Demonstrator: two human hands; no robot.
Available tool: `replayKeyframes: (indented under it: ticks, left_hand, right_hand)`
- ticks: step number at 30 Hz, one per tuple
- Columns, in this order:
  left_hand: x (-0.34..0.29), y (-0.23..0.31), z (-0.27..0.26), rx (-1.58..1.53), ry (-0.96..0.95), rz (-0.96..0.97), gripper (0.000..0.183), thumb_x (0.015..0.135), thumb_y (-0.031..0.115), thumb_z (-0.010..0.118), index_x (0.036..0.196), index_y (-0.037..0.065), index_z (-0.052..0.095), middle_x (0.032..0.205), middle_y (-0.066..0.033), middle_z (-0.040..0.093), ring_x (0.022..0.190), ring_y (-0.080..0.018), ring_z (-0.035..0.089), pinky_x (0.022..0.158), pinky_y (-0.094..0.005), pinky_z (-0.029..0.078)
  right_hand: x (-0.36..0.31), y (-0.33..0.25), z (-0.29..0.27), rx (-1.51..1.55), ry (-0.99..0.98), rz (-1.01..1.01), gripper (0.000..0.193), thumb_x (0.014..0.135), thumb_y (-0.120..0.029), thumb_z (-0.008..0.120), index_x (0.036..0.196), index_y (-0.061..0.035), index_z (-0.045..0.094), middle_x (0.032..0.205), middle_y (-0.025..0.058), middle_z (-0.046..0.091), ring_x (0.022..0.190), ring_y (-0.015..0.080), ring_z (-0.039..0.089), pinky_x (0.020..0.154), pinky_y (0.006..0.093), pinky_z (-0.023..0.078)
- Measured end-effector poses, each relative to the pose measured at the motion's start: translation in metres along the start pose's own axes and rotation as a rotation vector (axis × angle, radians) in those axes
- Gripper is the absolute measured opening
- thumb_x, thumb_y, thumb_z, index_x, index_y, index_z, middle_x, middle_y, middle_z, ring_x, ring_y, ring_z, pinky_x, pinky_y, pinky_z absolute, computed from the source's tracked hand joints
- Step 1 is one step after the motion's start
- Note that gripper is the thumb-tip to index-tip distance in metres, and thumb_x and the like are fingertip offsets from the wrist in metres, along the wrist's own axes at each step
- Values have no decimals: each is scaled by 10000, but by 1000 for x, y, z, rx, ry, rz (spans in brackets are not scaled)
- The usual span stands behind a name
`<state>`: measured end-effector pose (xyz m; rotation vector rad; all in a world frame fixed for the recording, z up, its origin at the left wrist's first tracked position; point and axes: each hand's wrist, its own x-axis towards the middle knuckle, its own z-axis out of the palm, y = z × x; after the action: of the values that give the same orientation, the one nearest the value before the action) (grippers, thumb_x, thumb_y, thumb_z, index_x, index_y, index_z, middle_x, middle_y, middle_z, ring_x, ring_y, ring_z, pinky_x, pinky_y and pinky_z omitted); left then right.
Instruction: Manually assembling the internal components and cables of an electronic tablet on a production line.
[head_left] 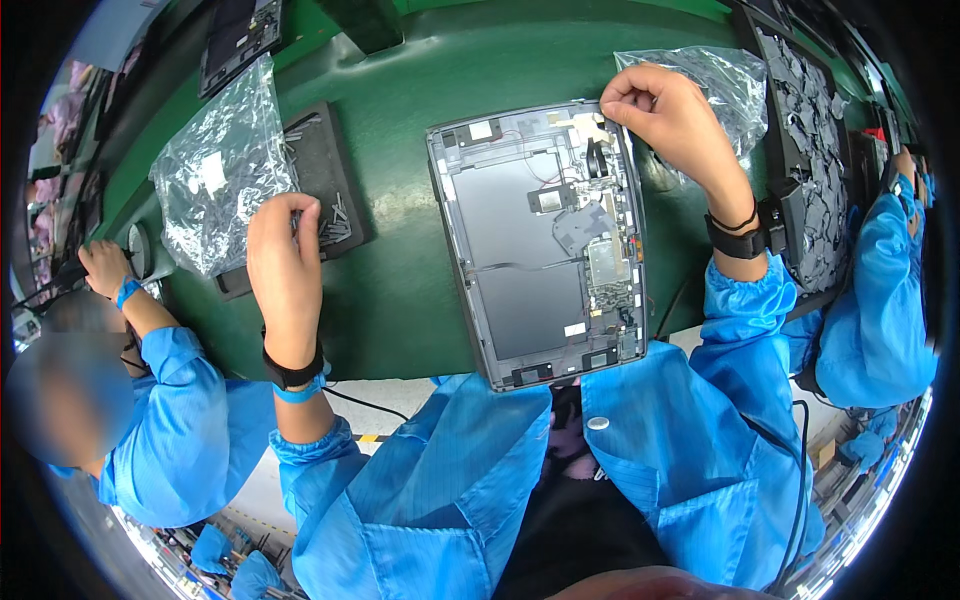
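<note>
Chassis [540, 240], grey and opened, lies lengthwise on the green bench [400, 290] right before the person, bearing three small pale stickers: one at its far left corner, one mid-panel, one near the lower edge. Right hand [672, 118] pinches something small at its far right corner, too tiny to tell. Left hand [285, 255] curls, fingers bent, over a black parts tray [325, 165]. Two crinkled clear bags: one [222, 170] beside that tray, one [725, 85] behind the right hand. One co-worker sits on each side.

Grey tablet shell [540, 240] on green belt [400, 300].
</note>
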<state>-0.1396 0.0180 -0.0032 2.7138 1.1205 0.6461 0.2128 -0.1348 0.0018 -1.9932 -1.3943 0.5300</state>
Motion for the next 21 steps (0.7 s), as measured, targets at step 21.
replayKeyframes:
  ticks: [21]
  left_hand:
    - [39,98,54,-1383,-747,-361,133,969,128,582,1023,6,582,798,-58,660,690,-102,620,590,-218,487]
  right_hand:
    - [3,6,11,359,-144,261,222,844,-95,595,1028,22,636,747,-3,603,607,47,531,516,206,445]
